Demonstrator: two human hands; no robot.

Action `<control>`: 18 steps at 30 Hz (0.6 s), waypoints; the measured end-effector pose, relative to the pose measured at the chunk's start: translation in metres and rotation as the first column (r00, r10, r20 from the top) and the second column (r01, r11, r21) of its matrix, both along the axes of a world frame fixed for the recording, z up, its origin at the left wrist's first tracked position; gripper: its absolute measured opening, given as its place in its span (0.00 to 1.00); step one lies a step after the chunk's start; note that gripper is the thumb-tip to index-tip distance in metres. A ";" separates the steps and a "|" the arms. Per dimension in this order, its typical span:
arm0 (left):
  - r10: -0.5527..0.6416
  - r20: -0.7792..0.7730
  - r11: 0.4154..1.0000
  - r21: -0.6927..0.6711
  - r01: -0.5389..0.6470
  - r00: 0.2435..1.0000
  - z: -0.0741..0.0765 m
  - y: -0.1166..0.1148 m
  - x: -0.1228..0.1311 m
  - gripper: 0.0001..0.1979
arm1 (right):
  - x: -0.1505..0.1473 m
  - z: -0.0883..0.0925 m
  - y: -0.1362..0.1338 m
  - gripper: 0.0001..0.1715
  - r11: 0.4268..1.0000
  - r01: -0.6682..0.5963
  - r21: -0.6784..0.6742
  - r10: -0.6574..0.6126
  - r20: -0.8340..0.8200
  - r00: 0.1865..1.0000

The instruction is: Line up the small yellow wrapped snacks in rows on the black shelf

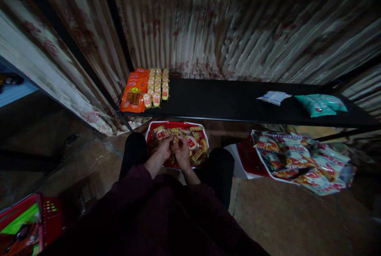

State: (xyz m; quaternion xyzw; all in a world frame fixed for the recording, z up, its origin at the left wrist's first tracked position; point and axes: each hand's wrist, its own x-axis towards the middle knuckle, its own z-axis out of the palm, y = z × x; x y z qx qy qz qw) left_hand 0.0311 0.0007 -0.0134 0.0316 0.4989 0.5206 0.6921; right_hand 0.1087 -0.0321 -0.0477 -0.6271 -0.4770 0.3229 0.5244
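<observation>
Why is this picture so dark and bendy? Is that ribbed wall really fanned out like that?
Head view: dim overall, with light mostly on the corrugated wall and orange packets; the floor corners sink into shadow. Head view: the wide lens splays the wall's ribs and slants the black shelf, so it is likely distortion. Head view: the left hand and right hand look murky, with fine detail lost.

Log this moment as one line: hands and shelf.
left hand: in red bag of snack packets, grip unclear | right hand: same bag, beside left | shelf: yellow packets in rows, left end
</observation>
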 end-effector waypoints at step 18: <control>0.082 0.145 0.984 -0.169 -0.057 0.986 -0.015 0.005 0.000 0.07 | 0.000 0.001 -0.001 0.16 1.000 -0.010 -0.013 0.008 -0.118 0.993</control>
